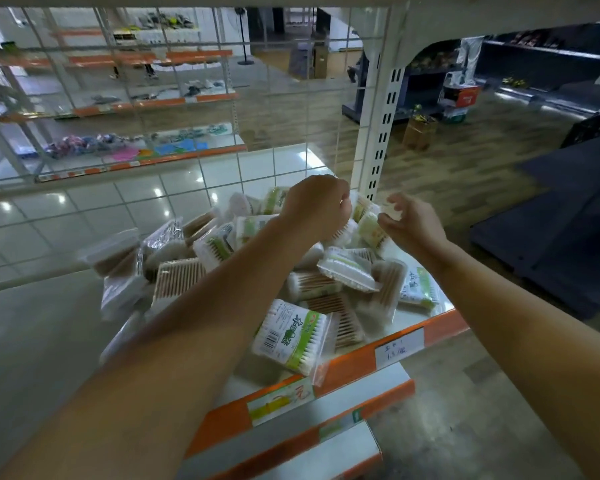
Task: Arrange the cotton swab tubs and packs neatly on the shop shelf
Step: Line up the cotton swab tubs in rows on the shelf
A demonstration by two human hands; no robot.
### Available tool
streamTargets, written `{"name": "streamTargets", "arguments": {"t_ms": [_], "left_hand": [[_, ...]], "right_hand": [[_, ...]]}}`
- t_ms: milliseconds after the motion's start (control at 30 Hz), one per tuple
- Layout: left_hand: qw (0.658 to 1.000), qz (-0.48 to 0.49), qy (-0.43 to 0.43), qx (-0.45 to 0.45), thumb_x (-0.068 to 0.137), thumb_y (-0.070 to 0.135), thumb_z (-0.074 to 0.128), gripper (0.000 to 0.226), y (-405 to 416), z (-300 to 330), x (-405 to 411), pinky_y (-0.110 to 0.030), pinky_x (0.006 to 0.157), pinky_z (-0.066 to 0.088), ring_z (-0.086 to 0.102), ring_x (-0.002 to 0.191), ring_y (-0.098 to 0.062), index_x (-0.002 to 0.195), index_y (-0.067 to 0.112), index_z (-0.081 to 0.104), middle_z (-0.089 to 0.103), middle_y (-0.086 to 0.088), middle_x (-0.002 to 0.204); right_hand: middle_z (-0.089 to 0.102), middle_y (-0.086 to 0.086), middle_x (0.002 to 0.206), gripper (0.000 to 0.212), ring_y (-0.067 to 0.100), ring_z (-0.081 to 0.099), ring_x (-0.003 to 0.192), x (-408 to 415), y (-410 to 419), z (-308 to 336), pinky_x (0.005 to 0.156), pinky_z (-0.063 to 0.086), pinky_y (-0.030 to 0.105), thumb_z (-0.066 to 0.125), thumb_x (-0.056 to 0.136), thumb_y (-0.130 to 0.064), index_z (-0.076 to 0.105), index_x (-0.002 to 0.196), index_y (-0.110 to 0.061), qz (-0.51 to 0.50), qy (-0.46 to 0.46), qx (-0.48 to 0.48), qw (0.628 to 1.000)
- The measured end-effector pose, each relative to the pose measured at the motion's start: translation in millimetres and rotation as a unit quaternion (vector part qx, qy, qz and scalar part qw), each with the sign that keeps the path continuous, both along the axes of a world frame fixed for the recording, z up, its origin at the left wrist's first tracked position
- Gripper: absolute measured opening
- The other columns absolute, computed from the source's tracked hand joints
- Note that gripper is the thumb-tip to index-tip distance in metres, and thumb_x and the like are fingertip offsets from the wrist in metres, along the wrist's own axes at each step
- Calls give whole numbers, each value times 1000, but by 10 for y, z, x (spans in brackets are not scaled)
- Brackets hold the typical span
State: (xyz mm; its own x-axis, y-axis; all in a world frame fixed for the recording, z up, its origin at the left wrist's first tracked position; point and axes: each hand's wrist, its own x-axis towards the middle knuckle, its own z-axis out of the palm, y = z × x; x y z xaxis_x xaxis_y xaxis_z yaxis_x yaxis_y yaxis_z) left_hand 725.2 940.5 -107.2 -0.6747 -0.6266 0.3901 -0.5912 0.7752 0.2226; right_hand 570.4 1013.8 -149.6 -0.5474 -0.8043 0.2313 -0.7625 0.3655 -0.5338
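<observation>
Head view: both hands reach to the shelf's back corner. The left hand (317, 202) is curled, its contents hidden; the right hand (407, 220) pinches a small clear cotton swab pack (394, 207). Judged best: stand it upright against the white slotted post (383, 133). Clear plastic swab packs (291, 337) lie jumbled across the orange-edged white shelf (440, 327).

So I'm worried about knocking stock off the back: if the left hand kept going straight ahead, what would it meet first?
Probably the green-labelled pack standing just beyond the left hand, then the wire mesh back; depth is unclear.
</observation>
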Motion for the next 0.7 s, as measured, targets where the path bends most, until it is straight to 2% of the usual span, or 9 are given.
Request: {"name": "streamTargets", "arguments": {"t_ms": [200, 333, 433, 567, 700], "left_hand": [[1000, -7, -7, 11, 90, 20, 46, 24, 39, -87, -83, -31, 68, 45, 61, 85, -25, 96, 9, 67, 67, -8, 94], [1000, -10, -2, 6, 89, 17, 46, 22, 63, -136, -85, -30, 66, 45, 60, 82, -26, 91, 8, 67, 66, -8, 90], [1000, -15, 1, 9, 88, 16, 46, 22, 75, -152, -73, -30, 66, 45, 60, 80, -25, 91, 8, 67, 66, -7, 87], [1000, -19, 5, 20, 89, 17, 47, 23, 85, -144, -47, -31, 71, 48, 59, 84, -25, 95, 8, 67, 66, -8, 93], [999, -23, 3, 25, 90, 19, 48, 24, 90, -156, -6, -33, 74, 50, 60, 85, -24, 96, 9, 68, 67, -7, 94]], "right_hand": [[62, 11, 113, 43, 27, 57, 100, -26, 66, -111, 80, 48, 35, 62, 85, -31, 53, 122, -12, 8, 6, 64, 998], [57, 4, 100, 52, 20, 54, 87, -50, 107, -180, 70, 45, 31, 67, 80, -40, 49, 120, -13, 24, -46, 105, 993], [59, 8, 107, 59, 23, 57, 92, -75, 131, -229, 78, 50, 37, 74, 76, -34, 46, 123, -12, 32, -91, 107, 990], [61, 11, 108, 58, 26, 59, 95, -82, 144, -256, 83, 52, 44, 78, 70, -28, 50, 118, -10, 33, -132, 86, 987], [53, 4, 102, 57, 19, 52, 87, -89, 162, -260, 67, 44, 30, 76, 75, -23, 47, 122, -10, 30, -137, 67, 988]]}}
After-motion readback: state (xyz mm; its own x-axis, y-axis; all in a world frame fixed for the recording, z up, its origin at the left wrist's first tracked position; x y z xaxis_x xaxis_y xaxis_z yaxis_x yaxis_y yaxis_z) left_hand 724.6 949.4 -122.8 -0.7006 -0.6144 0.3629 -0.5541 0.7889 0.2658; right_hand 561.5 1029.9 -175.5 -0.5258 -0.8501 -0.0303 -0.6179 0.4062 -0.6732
